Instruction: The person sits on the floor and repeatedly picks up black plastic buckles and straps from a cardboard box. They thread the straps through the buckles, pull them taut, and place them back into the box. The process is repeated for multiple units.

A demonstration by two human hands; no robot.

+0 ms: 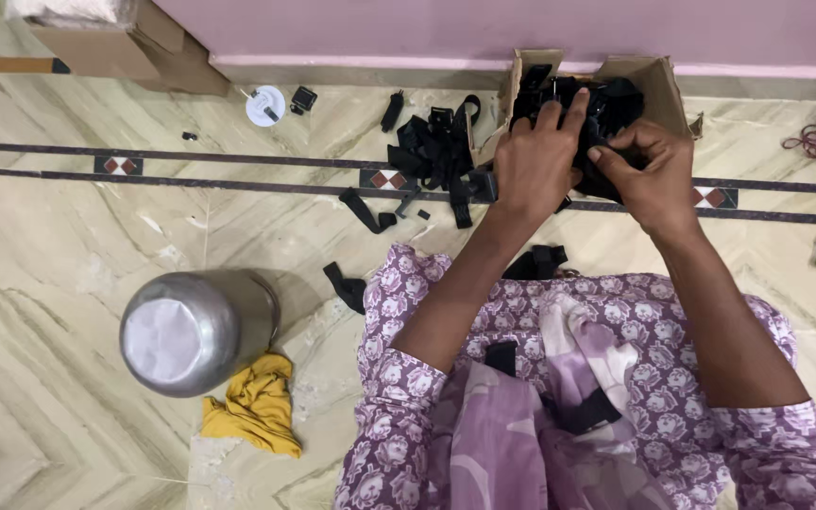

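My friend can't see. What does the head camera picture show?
Two hands, the left hand and the right hand, hold a bundle of black straps over a cardboard box by a pink wall. More loose straps lie on the marble floor, near a steel pot and yellow cloth.

Box: the cardboard box [658, 80] is sitting on the floor [68, 227] by the wall [427, 24], far in front of the person.
Hands: the left hand [533, 161] and the right hand [649, 170] are reaching side by side into the bundle of straps [606, 104] in the box.
Strap pile: the loose straps [436, 146] are lying just left of the box.
Pot: the metal pot [195, 329] is standing far left, near the person.
Cloth: the cloth [257, 406] is lying against the pot, on its near side.
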